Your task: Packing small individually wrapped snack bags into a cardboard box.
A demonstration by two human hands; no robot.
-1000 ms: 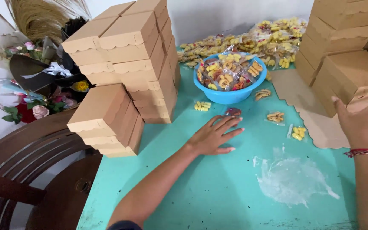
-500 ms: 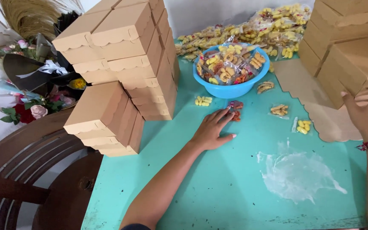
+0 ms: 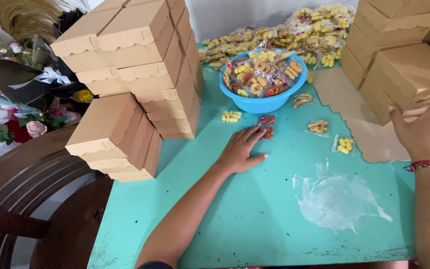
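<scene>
The left hand (image 3: pixel 238 151) lies palm down on the turquoise desk (image 3: pixel 235 219), fingers spread flat, their tips touching a small clear packet of red snacks (image 3: pixel 266 125) that lies just in front of the blue bowl (image 3: pixel 263 102). The hand grips nothing. The bowl is heaped with small packets of yellow and brown snacks. To the left of the bowl stand tall stacks of closed brown cardboard boxes (image 3: pixel 140 74), and a lower stack (image 3: pixel 118 139) leans beside them. The right hand (image 3: pixel 424 127) is wide open, palm pressed against the side of a brown box (image 3: pixel 406 74) well to the right of the bowl; a red thread bracelet (image 3: pixel 425 165) circles its wrist. Between the bowl and that box, loose snack packets (image 3: pixel 344 145) lie beside flat scalloped cardboard (image 3: pixel 354 114).
</scene>
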